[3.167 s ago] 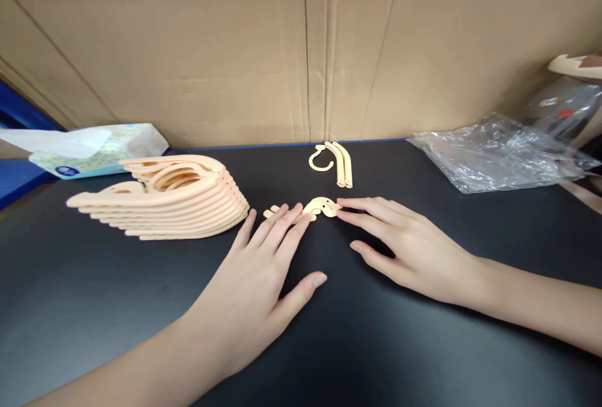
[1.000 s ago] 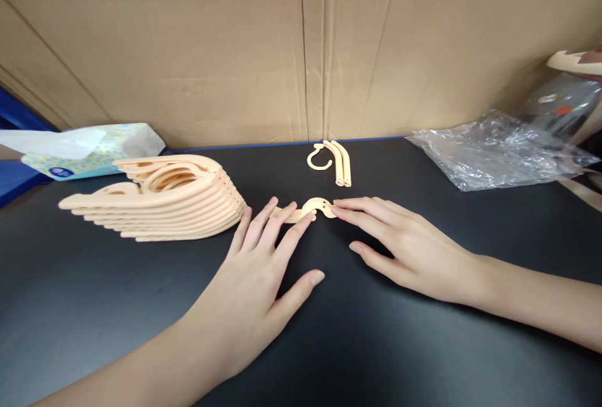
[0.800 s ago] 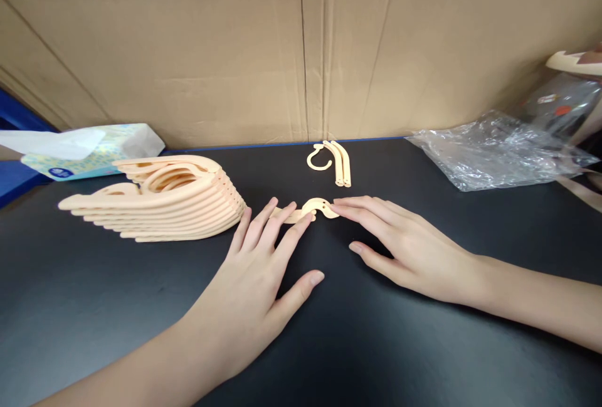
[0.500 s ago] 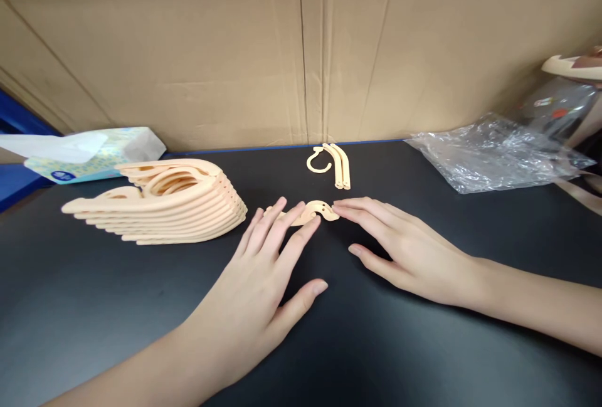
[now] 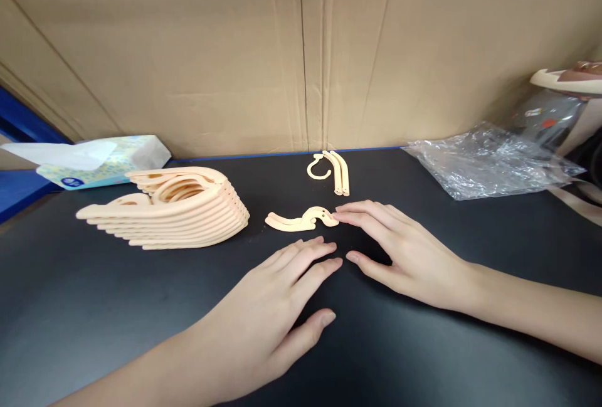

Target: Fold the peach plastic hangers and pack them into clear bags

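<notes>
A small peach plastic folded hanger piece (image 5: 301,219) lies flat on the black table (image 5: 94,306). My right hand (image 5: 404,253) rests flat with fingers stretched out, its fingertips touching the piece's right end. My left hand (image 5: 277,303) lies flat and open on the table just in front of the piece, not touching it. Behind the piece, near the cardboard, lies a second folded hanger with a hook (image 5: 332,170).
A stack of several peach hangers (image 5: 174,209) sits at the left. Behind it is a tissue pack (image 5: 94,159). Crumpled clear plastic bags (image 5: 484,159) lie at the back right. A cardboard wall (image 5: 301,49) closes the back of the table.
My left hand has drawn back toward me, off the hanger piece it was touching. My right hand's fingertips stay on the piece's right end. The view has shifted slightly.
</notes>
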Tool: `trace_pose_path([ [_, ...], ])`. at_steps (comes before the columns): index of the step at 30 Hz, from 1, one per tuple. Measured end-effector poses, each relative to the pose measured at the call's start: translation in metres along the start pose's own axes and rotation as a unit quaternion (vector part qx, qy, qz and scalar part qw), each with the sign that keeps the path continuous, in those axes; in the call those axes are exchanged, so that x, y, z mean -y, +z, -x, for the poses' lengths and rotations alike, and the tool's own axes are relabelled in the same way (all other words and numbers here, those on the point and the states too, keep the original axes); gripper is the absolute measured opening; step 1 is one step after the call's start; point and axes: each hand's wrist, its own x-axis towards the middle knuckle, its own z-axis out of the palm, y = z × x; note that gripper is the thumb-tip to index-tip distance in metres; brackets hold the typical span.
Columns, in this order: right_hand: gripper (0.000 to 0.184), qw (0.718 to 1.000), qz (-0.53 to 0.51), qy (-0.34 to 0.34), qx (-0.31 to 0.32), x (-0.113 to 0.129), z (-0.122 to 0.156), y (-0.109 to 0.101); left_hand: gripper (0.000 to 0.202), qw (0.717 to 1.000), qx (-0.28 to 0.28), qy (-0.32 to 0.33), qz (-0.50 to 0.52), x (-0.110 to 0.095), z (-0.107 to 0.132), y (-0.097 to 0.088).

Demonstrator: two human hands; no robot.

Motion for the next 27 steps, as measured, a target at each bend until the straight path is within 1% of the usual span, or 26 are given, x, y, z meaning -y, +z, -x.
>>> trace_pose_path([
  [2,0.036,1.0,-0.012,0.01,-0.008,0.001,0.0,-0.001,0.047,1.0,0.013,0.007,-0.013,-0.001,-0.001,-0.002],
  [4,0.033,0.999,-0.028,0.023,-0.014,0.0,-0.001,-0.001,0.046,0.999,0.011,0.015,-0.028,-0.003,-0.003,-0.003],
  [7,0.03,0.998,-0.037,0.038,-0.02,-0.003,-0.004,-0.005,0.041,0.997,-0.028,0.014,-0.066,-0.005,-0.003,-0.003],
  [11,0.033,0.998,-0.002,0.044,-0.035,-0.015,-0.013,-0.015,0.035,0.989,-0.091,0.019,-0.112,-0.001,0.005,-0.002],
  [15,0.035,0.998,0.046,0.04,-0.012,-0.031,-0.026,-0.021,0.032,0.986,-0.111,0.023,-0.125,0.011,0.016,-0.001],
  [17,0.041,0.997,0.068,0.045,0.011,-0.039,-0.035,-0.019,0.031,0.988,-0.113,0.016,-0.106,0.015,0.019,-0.001],
  [19,0.045,0.995,0.082,0.056,0.029,-0.045,-0.044,-0.015,0.028,0.99,-0.122,0.009,-0.067,0.017,0.021,-0.002],
  [21,0.044,0.992,0.096,0.072,0.039,-0.048,-0.054,-0.01,0.025,0.992,-0.128,0.007,-0.014,0.018,0.022,-0.005],
  [24,0.04,0.989,0.11,0.097,0.035,-0.05,-0.063,-0.007,0.024,0.989,-0.135,0.016,0.051,0.018,0.024,-0.01],
  [27,0.037,0.983,0.127,0.133,0.022,-0.052,-0.064,-0.009,0.024,0.986,-0.141,0.022,0.086,0.019,0.026,-0.014],
])
